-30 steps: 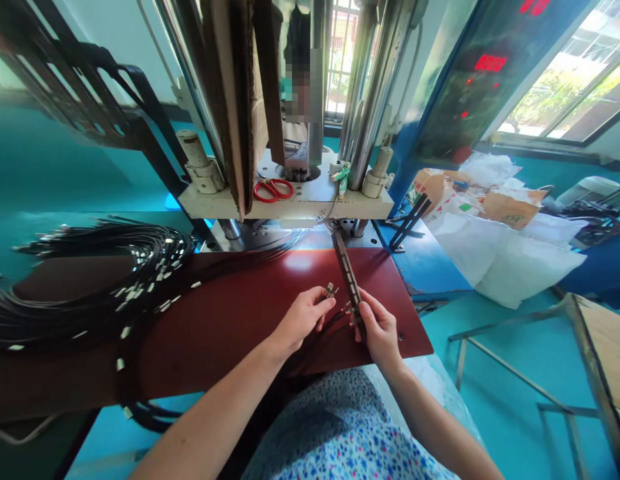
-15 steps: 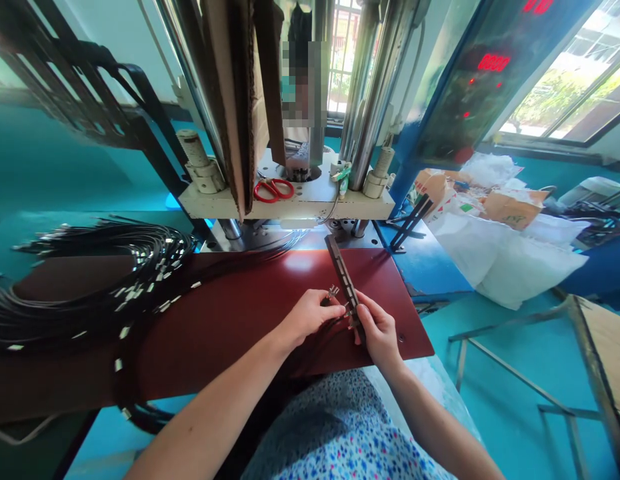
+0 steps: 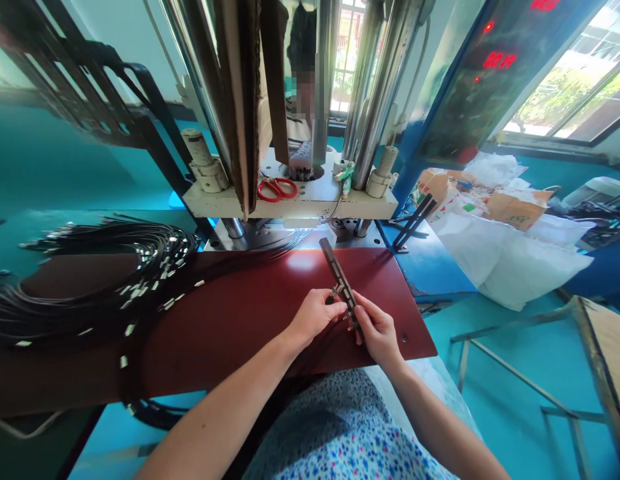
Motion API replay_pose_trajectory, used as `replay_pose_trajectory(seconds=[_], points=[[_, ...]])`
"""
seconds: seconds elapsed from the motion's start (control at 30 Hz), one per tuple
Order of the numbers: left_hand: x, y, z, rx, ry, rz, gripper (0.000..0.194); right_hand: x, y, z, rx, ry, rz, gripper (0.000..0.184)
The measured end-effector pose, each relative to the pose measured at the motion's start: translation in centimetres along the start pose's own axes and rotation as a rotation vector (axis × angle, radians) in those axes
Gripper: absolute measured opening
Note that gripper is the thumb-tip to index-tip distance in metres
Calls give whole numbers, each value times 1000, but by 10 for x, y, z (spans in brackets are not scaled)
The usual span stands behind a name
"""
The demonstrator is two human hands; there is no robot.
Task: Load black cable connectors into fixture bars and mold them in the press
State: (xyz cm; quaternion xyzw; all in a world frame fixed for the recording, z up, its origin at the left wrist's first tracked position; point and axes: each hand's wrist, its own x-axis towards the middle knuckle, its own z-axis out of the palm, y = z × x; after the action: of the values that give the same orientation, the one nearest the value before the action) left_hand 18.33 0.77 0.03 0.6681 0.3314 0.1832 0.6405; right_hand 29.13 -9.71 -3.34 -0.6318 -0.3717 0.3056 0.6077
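My right hand (image 3: 376, 328) grips the near end of a long dark metal strip (image 3: 336, 271) that lies slanted on the dark red table (image 3: 230, 320). My left hand (image 3: 316, 315) pinches the small metal tip of a black cable (image 3: 334, 291) and presses it against the strip just beyond my right fingers. Several more black cables run from under my hands toward my lap.
A big bundle of black cables with metal tips (image 3: 115, 287) covers the table's left. Behind stands a press machine with steel columns (image 3: 370, 87); red scissors (image 3: 273, 189) lie on its white base plate. White bags and cardboard (image 3: 495, 227) sit at the right. A person stands behind the machine.
My left hand has brought the cable tip right to the strip, where before it was held a little apart. The strip's far end has swung leftward.
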Motion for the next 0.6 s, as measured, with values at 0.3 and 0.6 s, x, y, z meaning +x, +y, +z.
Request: replay_pose_trajectory(seconds=[0.3,0.6], points=[[-2,-2,-11,-369,-18,-68,28,-1,-4,1,41,12,24,42],[6,-5,-21,-474,-177,-208,35,-1,-5,0,68,15,47,43]])
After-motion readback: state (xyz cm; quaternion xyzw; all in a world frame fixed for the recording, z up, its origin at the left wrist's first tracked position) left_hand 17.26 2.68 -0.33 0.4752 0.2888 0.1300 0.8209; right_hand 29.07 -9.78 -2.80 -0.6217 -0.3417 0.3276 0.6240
